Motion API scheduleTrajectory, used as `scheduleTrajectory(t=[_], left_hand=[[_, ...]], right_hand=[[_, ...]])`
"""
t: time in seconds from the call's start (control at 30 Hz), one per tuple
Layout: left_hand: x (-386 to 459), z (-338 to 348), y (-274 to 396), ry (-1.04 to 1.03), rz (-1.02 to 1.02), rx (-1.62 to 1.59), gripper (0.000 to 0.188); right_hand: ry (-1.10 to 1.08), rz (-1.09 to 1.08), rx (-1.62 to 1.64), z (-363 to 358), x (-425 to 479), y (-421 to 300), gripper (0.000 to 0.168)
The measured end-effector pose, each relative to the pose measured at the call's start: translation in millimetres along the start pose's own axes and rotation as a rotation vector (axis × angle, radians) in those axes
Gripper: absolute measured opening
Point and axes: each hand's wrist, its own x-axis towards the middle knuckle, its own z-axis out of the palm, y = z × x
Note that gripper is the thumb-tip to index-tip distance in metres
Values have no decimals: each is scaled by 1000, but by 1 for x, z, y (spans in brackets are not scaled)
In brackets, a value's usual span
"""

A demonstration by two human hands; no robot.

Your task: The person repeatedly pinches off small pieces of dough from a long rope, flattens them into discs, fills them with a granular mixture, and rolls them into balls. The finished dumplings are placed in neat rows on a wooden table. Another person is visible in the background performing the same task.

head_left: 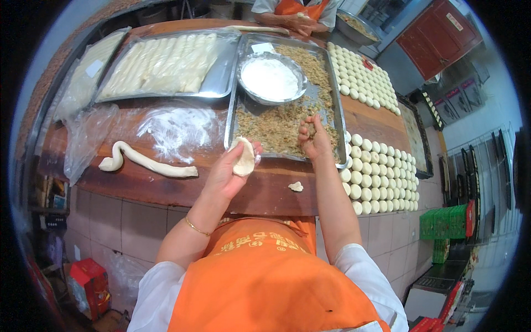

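My left hand (232, 168) holds a flattened piece of dough (244, 157) upright between thumb and fingers, just off the near left corner of a metal tray (286, 157). Over that tray's right part, my right hand (316, 137) has its fingers curled around some crumbly filling (311, 129). More loose filling (265, 128) is spread across the tray. A bowl of white flour (271, 79) stands in the tray. On the wooden table to the left lies a bent rope of dough (155, 164). A small dough scrap (295, 186) rests near the table's front edge.
Plastic-covered dough rolls (161, 62) fill a second metal tray (166, 98) at the back left. Rows of round dough pieces (381, 174) stand at the right, with more (361, 76) behind. Across the table, a co-worker's hands (302, 24) hold dough. Flour (178, 128) dusts the tabletop.
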Motion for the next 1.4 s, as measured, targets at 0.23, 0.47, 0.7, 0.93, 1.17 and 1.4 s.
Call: scheduleTrajectory(t=[0.23,0.47,0.7,0.93,1.17,1.4], left_hand=[[13,17,-8,9,1,77,32],[39,21,-26,47,99,215,32],[60,30,-34,107,168,54,26],[65,15,-24,97,252,18,34],[69,0,-23,122,204,118,26],[61,12,-34,130,278,286,22]], right_hand=[[56,-253,-681,-6,-3,13,34],[-139,-532,-1045,61,-52,19,26],[-379,-1178,-1515,78,-72,44,37],[-335,-755,-1311,83,-81,46,29],[-360,-868,-1331,75,-73,56,27],[-291,-971,-1363,76,-74,57,25]])
